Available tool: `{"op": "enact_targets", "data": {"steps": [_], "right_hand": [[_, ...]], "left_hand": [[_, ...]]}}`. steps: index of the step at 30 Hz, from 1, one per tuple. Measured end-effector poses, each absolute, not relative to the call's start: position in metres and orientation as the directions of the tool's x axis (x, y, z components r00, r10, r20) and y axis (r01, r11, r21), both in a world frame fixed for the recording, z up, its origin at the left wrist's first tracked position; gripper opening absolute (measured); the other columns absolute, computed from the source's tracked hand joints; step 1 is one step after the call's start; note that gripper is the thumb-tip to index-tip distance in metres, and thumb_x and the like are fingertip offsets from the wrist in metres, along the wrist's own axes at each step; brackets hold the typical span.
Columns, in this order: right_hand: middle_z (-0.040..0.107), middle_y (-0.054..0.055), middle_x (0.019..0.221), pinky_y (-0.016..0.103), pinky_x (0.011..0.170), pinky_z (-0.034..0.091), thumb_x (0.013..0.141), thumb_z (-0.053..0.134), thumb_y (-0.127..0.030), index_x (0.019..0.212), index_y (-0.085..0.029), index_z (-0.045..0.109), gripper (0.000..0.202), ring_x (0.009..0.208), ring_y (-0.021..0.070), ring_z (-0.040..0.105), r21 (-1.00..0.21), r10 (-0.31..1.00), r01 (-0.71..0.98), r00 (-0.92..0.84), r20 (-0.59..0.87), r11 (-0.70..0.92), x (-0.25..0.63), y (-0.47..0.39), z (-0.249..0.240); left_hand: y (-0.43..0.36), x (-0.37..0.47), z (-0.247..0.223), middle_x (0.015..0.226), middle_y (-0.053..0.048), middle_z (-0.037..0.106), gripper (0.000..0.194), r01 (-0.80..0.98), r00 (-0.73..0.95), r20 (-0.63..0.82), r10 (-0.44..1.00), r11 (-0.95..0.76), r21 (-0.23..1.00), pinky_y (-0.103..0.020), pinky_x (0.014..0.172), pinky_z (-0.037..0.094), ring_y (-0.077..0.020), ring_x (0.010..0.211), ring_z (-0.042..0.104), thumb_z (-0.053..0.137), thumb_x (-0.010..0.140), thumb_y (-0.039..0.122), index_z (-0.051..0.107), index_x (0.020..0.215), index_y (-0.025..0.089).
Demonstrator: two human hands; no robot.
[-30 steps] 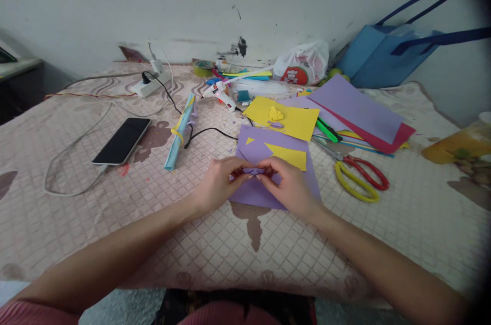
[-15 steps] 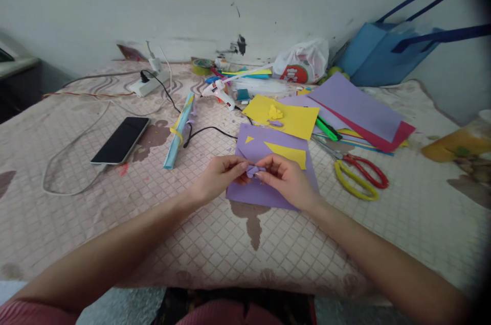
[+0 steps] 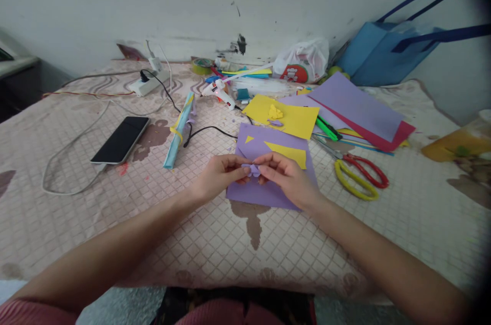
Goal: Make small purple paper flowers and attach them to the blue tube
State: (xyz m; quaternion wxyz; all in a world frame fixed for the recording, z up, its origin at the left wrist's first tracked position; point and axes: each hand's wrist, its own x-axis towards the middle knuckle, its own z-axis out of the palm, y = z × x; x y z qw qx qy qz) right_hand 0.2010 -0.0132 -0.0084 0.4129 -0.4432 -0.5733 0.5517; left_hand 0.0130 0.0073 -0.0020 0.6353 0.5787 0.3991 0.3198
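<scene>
A small purple paper piece (image 3: 253, 170) is pinched between my two hands above a purple sheet (image 3: 264, 196). My left hand (image 3: 224, 174) grips its left side with thumb and fingers, and my right hand (image 3: 284, 174) holds its right side. Beyond my right hand a yellow paper offcut (image 3: 289, 154) and a tiny yellow triangle (image 3: 249, 139) lie on the purple sheet. Farther back, a yellow sheet (image 3: 295, 123) carries small yellow pieces (image 3: 275, 111) and a purple scrap (image 3: 275, 123).
Scissors (image 3: 356, 179) and a green cutter (image 3: 328, 129) lie to the right. A white glue gun (image 3: 222, 94) rests behind. Leftward are a rolled blue paper (image 3: 177, 136), a phone (image 3: 120, 140) and a power strip (image 3: 149, 85). A cup (image 3: 460, 143) stands far right.
The purple piece has been turned slightly between my fingers, and its lobes now face differently. My right fingertips have shifted a little on it. Everything else has stayed in place.
</scene>
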Motion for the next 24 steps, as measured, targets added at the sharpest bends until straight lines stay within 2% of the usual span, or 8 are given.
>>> {"op": "enact_targets", "data": {"steps": [3, 7, 10, 13, 17, 21, 24], "right_hand": [[0.063, 0.001, 0.083, 0.029, 0.071, 0.051, 0.074, 0.066, -0.026, 0.094, -0.02, 0.056, 0.022, 0.072, 0.0121, 0.06, -0.999, 0.96, 0.035, -0.28, -0.005, 0.005, 0.2, -0.013, -0.01], [0.062, 0.002, 0.083, 0.029, 0.072, 0.049, 0.077, 0.06, -0.02, 0.092, -0.02, 0.056, 0.015, 0.075, 0.0129, 0.06, -0.985, 0.966, 0.139, -0.253, 0.061, 0.098, 0.199, -0.016, -0.011], [0.06, 0.002, 0.085, 0.029, 0.071, 0.049, 0.078, 0.057, -0.018, 0.095, -0.021, 0.054, 0.017, 0.076, 0.0135, 0.059, -0.96, 0.968, 0.216, -0.215, 0.131, 0.178, 0.197, -0.019, -0.011], [0.059, 0.002, 0.089, 0.028, 0.071, 0.048, 0.078, 0.056, -0.014, 0.098, -0.023, 0.051, 0.023, 0.077, 0.0138, 0.058, -0.918, 0.957, 0.289, -0.186, 0.223, 0.271, 0.195, -0.022, -0.011], [0.058, 0.001, 0.085, 0.028, 0.069, 0.047, 0.076, 0.054, -0.01, 0.092, -0.023, 0.052, 0.02, 0.073, 0.0136, 0.056, -0.824, 0.927, 0.424, -0.191, 0.324, 0.376, 0.193, -0.024, -0.009], [0.059, 0.001, 0.083, 0.029, 0.068, 0.047, 0.076, 0.054, -0.011, 0.088, -0.023, 0.053, 0.017, 0.071, 0.0142, 0.056, -0.793, 0.919, 0.465, -0.209, 0.334, 0.394, 0.193, -0.024, -0.01], [0.06, 0.002, 0.085, 0.029, 0.069, 0.047, 0.077, 0.056, -0.013, 0.088, -0.022, 0.054, 0.014, 0.073, 0.0147, 0.056, -0.813, 0.933, 0.46, -0.213, 0.289, 0.357, 0.195, -0.023, -0.011]], "left_hand": [[0.008, 0.013, -0.004, 0.079, -0.005, 0.067, 0.023, 0.078, 0.485, -0.104, 0.868, 0.075, 0.994, -0.025, 0.068, 0.051, -0.0121, 0.071, 0.062, 0.062, 0.079, 0.027, 0.065, 0.096, 0.013], [0.006, 0.015, -0.006, 0.093, -0.007, 0.067, 0.028, 0.146, 0.472, 0.069, 0.879, -0.156, 0.977, -0.027, 0.07, 0.05, -0.0134, 0.076, 0.061, 0.065, 0.076, 0.026, 0.061, 0.101, 0.014], [0.002, 0.016, -0.007, 0.093, -0.007, 0.065, 0.021, 0.163, 0.445, 0.163, 0.881, -0.259, 0.952, -0.027, 0.072, 0.05, -0.0138, 0.079, 0.06, 0.062, 0.078, 0.021, 0.058, 0.097, 0.014], [0.0, 0.017, -0.008, 0.091, -0.006, 0.065, 0.016, 0.161, 0.451, 0.185, 0.873, -0.283, 0.945, -0.029, 0.076, 0.05, -0.0144, 0.082, 0.061, 0.059, 0.081, 0.02, 0.057, 0.096, 0.014], [0.0, 0.017, -0.011, 0.089, -0.006, 0.065, 0.017, 0.18, 0.441, 0.179, 0.879, -0.282, 0.942, -0.028, 0.074, 0.05, -0.0144, 0.08, 0.061, 0.06, 0.08, 0.021, 0.057, 0.095, 0.014], [0.001, 0.018, -0.014, 0.086, -0.005, 0.065, 0.017, 0.192, 0.436, 0.188, 0.88, -0.295, 0.936, -0.026, 0.071, 0.05, -0.0135, 0.078, 0.061, 0.061, 0.078, 0.019, 0.057, 0.093, 0.015], [0.001, 0.017, -0.014, 0.086, -0.005, 0.065, 0.017, 0.222, 0.431, 0.17, 0.886, -0.287, 0.932, -0.027, 0.07, 0.05, -0.0135, 0.076, 0.061, 0.062, 0.077, 0.019, 0.057, 0.092, 0.015]]}}
